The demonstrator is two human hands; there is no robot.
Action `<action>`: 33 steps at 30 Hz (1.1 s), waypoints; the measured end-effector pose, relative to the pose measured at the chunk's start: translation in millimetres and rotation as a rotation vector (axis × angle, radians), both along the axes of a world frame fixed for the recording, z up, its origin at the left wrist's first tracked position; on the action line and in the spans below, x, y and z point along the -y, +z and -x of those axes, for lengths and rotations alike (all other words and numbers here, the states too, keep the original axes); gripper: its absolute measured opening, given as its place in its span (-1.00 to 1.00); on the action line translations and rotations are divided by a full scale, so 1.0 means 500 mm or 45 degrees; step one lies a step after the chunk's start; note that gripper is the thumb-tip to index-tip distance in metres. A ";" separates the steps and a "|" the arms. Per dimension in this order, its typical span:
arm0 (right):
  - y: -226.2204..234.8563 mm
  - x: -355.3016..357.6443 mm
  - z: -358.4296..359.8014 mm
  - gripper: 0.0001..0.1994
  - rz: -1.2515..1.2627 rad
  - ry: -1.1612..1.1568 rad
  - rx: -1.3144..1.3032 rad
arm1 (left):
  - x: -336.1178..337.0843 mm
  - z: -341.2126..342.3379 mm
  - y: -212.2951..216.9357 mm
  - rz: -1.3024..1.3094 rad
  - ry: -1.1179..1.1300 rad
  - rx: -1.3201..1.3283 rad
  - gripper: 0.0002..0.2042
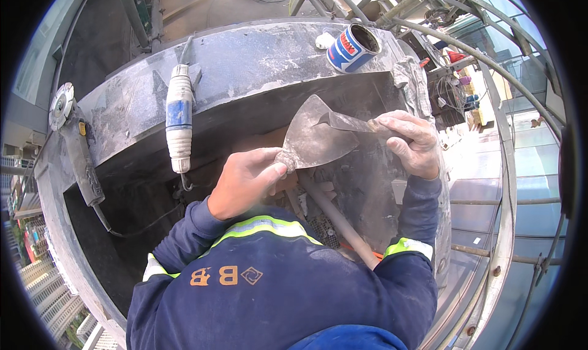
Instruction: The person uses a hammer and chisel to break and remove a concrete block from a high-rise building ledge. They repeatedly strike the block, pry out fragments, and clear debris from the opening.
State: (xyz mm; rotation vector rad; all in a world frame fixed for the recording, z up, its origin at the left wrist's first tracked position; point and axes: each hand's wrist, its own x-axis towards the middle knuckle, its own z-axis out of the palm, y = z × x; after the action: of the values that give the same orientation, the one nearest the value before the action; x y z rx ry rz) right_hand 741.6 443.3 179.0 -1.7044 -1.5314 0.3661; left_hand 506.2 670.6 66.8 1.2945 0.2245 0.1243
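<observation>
My left hand (248, 179) pinches the dusty handle end of a wide putty knife (318, 143), its flared metal blade raised in front of my chest. In my right hand (415, 143) is a narrower putty knife (350, 124), gripped near its handle. Its blade points left and lies over the face of the wide blade, apparently touching it. Grey dust or residue coats both blades and my right fingers. Most of each handle is hidden by my fingers.
Along the stone-like ledge (257, 53) rest an open blue-and-white tin (352, 49), a taped white-and-blue cylinder (179, 117) with a cable, and an angle grinder (79, 151) at left. A grey pipe (340, 218) slants through the recess. Scaffold poles (453, 38) cross the right side.
</observation>
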 end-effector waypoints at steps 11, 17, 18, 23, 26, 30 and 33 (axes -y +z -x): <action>-0.036 0.008 0.016 -0.62 -0.020 -0.129 0.005 | -0.014 0.030 0.008 -0.254 0.148 0.277 -0.70; -0.097 0.019 -0.018 -0.73 0.120 -0.274 0.041 | -0.020 0.041 0.006 -0.136 0.354 0.368 -0.58; -0.111 0.015 -0.015 -0.73 0.075 -0.373 -0.142 | -0.024 0.043 0.002 -0.124 0.385 0.346 -0.57; -0.218 -0.150 0.117 -0.61 -0.537 -0.414 -1.281 | 0.018 0.048 -0.053 0.147 0.457 0.256 -0.62; -0.255 -0.270 0.242 -0.72 -0.582 -0.396 -1.931 | 0.016 0.047 -0.070 0.013 0.437 0.240 -0.63; -0.279 -0.287 0.283 -0.78 -0.395 -0.033 -2.107 | 0.020 0.044 -0.056 0.031 0.541 0.189 -0.65; -0.272 -0.286 0.261 -0.79 -0.245 0.027 -1.983 | 0.017 0.059 -0.058 -0.151 0.503 0.192 -0.66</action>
State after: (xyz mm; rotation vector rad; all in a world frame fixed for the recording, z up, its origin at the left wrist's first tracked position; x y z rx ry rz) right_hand 611.2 586.2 42.9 -0.7274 -0.3634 1.1436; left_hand 476.9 662.1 37.8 1.3391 0.3459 0.5770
